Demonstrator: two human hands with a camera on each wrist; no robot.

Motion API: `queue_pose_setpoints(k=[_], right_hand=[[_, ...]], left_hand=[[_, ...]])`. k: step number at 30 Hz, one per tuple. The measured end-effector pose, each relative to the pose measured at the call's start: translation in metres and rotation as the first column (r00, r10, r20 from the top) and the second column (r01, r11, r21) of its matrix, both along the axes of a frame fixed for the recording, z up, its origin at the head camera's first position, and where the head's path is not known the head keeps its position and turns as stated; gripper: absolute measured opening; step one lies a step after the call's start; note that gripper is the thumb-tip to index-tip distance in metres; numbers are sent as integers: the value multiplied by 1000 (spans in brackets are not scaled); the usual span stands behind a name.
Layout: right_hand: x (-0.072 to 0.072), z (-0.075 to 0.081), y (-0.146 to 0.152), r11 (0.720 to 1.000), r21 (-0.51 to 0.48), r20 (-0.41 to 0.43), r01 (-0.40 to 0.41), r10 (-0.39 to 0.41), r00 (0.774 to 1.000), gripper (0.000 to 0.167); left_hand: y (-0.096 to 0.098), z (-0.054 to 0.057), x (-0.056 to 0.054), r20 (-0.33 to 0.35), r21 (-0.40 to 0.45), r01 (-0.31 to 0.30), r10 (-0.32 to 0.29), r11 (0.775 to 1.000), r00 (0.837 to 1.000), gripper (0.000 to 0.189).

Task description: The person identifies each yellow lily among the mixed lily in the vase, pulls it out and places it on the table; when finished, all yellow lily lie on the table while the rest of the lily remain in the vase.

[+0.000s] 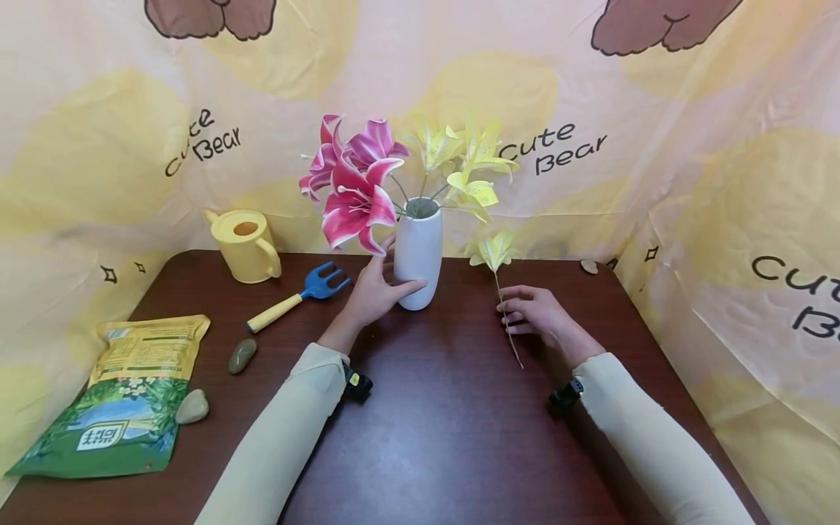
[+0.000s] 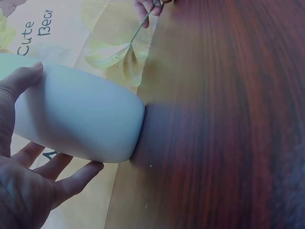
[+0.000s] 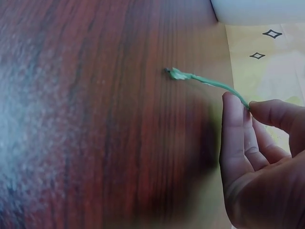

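Note:
A white vase point(image 1: 418, 255) stands upright on the table, holding pink lilies point(image 1: 357, 197) on its left side and yellow lilies point(image 1: 469, 164) on its right. My left hand point(image 1: 377, 292) grips the vase from the left, thumb across its front; the left wrist view shows the fingers on the vase's other side. To the right of the vase, my right hand point(image 1: 538, 317) pinches the thin green stem point(image 3: 205, 81) of a single yellow lily point(image 1: 494, 251) between thumb and fingertips. Its bloom points up, and the stem's lower end hangs below the hand.
On the left of the dark wooden table point(image 1: 420, 437) are a yellow watering can point(image 1: 243, 248), a blue hand fork point(image 1: 298, 295) with a yellow handle, a green and yellow bag point(image 1: 125, 401), and two stones. Another stone point(image 1: 589, 267) lies at the back right. Printed cloth hangs behind.

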State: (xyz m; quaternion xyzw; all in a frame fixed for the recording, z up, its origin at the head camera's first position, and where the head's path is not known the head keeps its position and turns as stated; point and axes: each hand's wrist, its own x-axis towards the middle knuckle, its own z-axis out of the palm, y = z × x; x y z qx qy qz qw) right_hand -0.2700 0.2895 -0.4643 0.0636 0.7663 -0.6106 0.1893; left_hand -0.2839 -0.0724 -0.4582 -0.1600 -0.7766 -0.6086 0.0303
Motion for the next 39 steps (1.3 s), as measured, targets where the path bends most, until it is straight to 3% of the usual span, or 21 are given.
queue_pose_setpoints(k=[5, 8, 16, 20, 24, 28, 31, 36, 39], right_hand=[[2, 2, -1, 999, 2, -29, 34, -34, 999, 55], [4, 7, -4, 997, 33, -102, 75, -71, 992, 53], [12, 47, -30, 979, 117, -339, 166, -118, 933, 48], [22, 69, -56, 983, 59, -406, 175, -137, 904, 44], [31, 82, -85, 975, -114, -411, 190, -220, 885, 37], [38, 86, -114, 941, -262, -433, 213, -312, 846, 33], [41, 85, -134, 911, -338, -461, 237, -380, 802, 31], [37, 88, -164, 838, -461, -447, 293, -505, 738, 34], [31, 93, -182, 784, -531, -406, 321, -568, 716, 37]], left_hand=[[0, -1, 0, 3, -1, -4, 4, 1000, 1000, 100], [0, -2, 0, 3, -9, -7, 7, 1000, 1000, 99], [-1, -2, -1, 8, -10, -12, 12, 1000, 1000, 98], [0, -2, -1, 11, -9, -11, 11, 1000, 1000, 97], [1, -2, 0, 16, -8, -12, 12, 1000, 1000, 96], [1, -1, 0, 13, -9, -14, 14, 1000, 1000, 97], [1, -1, 1, 11, -9, -13, 13, 1000, 1000, 98], [1, -1, 1, 1, 2, -6, 6, 1000, 1000, 98], [2, -2, 1, -1, 8, -9, 9, 1000, 1000, 98]])
